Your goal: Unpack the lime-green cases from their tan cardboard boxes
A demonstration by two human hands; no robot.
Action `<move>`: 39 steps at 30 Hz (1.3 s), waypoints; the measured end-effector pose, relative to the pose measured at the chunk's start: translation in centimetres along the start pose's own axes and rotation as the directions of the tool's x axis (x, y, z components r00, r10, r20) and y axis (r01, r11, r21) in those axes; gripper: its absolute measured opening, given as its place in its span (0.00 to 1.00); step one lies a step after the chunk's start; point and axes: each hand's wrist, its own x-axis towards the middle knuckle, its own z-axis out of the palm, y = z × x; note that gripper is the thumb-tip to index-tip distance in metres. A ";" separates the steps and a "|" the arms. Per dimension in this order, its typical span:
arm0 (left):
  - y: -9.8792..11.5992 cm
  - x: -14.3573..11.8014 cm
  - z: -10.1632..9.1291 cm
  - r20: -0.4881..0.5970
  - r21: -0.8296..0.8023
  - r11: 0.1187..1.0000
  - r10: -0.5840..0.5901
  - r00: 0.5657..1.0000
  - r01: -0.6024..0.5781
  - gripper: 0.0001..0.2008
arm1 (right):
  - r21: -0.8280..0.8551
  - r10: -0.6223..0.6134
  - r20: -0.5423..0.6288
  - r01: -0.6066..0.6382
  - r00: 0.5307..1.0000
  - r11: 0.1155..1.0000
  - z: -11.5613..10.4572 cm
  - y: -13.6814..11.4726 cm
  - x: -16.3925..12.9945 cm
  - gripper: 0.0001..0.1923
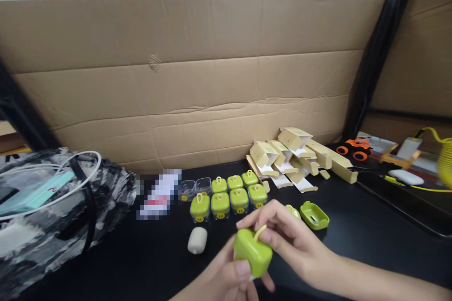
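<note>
My left hand (235, 275) is closed around a glossy green rounded case (254, 255), held tilted above the black table. My right hand (287, 240) has its thumb and fingers at the case's pale yellow loop (260, 232), pinching it, with fingertips on the top edge. What lies under the case is mostly hidden by my left fingers. Left of my hands lies a cream rounded block (197, 240). Beyond them stand rows of several clear cups with green lids (220, 204), plus two clear cups without lids (203, 186). A hollow green shell (314, 216) sits to the right.
Opened cardboard boxes (282, 155) are heaped at the back, before a tall cardboard wall (197, 80). A camouflage bag (106, 197) with a white cable fills the left. On the right are an orange toy truck (355, 148), a white mouse-like object (406, 177) and a yellow coiled cord (445, 164).
</note>
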 end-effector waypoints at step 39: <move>-0.2 -0.1 -0.9 -0.029 0.268 0.963 -0.011 1.000 0.018 0.22 | -0.571 0.004 0.488 0.316 0.873 0.757 -0.7 -3.6 0.4 0.12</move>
